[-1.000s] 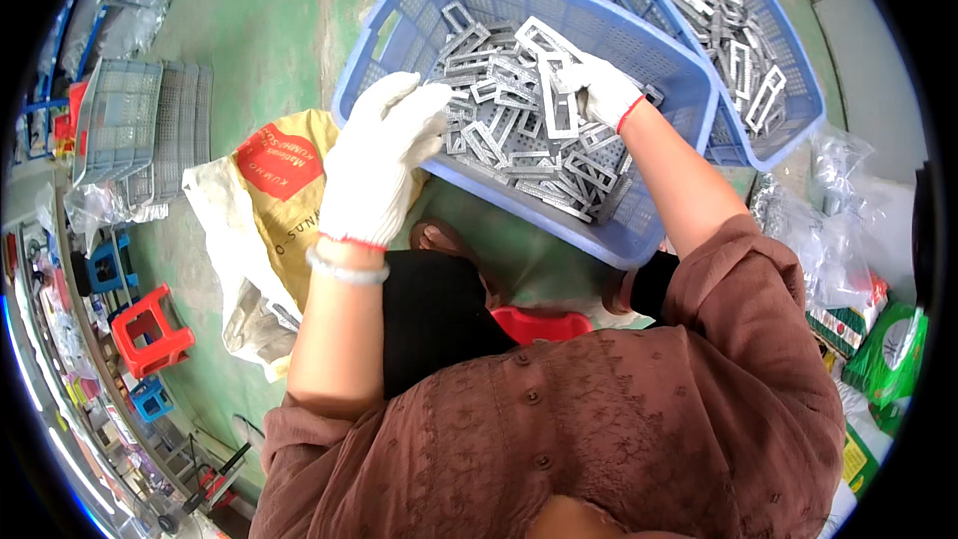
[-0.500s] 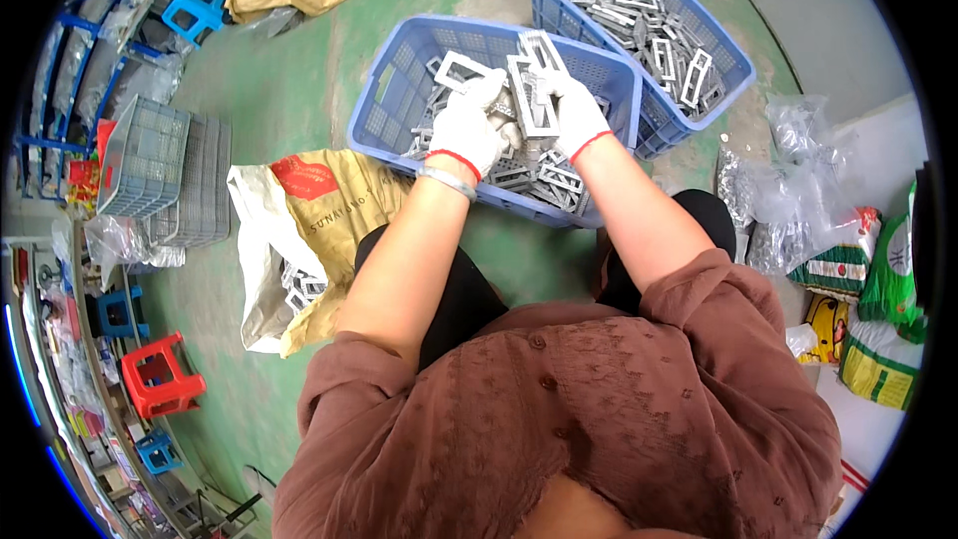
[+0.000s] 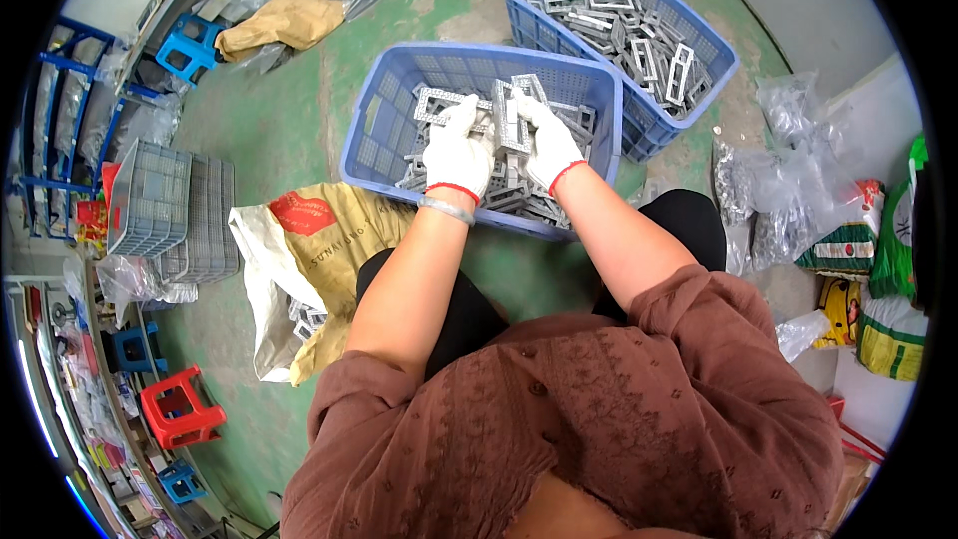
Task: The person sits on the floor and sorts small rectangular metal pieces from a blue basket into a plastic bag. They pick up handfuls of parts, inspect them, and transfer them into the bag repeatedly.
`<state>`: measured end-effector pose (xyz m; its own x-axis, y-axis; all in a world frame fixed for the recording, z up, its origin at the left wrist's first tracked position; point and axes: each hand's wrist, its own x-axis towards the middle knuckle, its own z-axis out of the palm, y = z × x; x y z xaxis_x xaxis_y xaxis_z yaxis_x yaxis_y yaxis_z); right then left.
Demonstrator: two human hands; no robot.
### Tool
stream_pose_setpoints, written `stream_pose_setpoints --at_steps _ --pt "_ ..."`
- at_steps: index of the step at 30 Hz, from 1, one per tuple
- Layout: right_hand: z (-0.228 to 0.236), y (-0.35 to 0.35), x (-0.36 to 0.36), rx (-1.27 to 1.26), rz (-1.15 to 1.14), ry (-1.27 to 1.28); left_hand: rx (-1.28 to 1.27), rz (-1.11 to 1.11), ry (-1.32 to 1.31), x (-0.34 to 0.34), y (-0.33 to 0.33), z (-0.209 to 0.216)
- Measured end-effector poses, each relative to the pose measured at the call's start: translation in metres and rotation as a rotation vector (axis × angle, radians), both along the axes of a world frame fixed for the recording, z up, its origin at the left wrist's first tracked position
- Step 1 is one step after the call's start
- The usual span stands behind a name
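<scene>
Both my hands wear white gloves with red cuffs and are over a blue plastic basket [image 3: 374, 100] heaped with grey metal frames. My left hand [image 3: 459, 155] is closed on a rectangular metal frame [image 3: 431, 105] that juts out past its fingers to the left. Close beside it, my right hand [image 3: 547, 143] grips a pair of similar metal frames [image 3: 502, 115], one tilted upright between the two hands and one behind it. My fingertips partly hide where the pieces meet. More loose frames [image 3: 514, 202] lie below my hands in the basket.
A second blue basket [image 3: 726, 65] full of frames stands behind to the right. By my left knee lies an open yellow-brown sack [image 3: 339, 250] with frames inside. Grey crates [image 3: 150, 195] and a red stool [image 3: 182, 407] are at the left; plastic bags [image 3: 798, 190] lie at the right.
My right hand has shifted left and down, turning its frames edge-on. My left hand still holds its frame, now lower against the basket. The whole view has shifted slightly.
</scene>
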<state>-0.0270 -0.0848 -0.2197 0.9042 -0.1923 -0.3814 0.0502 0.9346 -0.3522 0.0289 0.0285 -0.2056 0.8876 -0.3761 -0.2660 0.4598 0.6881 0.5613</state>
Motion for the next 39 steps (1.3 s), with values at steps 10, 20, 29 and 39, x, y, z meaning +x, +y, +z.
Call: stream_pose_setpoints --at_steps 10,20,29,39 --pt "-0.027 -0.024 0.014 0.163 0.205 -0.17 0.024 0.016 -0.147 0.023 0.019 0.027" --pt "0.0 -0.042 0.01 0.248 0.188 -0.253 -0.231 -0.124 -0.081 0.025 0.035 0.045" --pt "0.073 -0.088 0.006 -0.065 0.178 -0.364 -0.365 -0.319 -0.303 0.006 0.036 0.073" --pt "0.106 -0.075 -0.023 -0.201 0.036 -0.201 -0.455 -0.298 -0.25 -0.012 0.03 0.085"
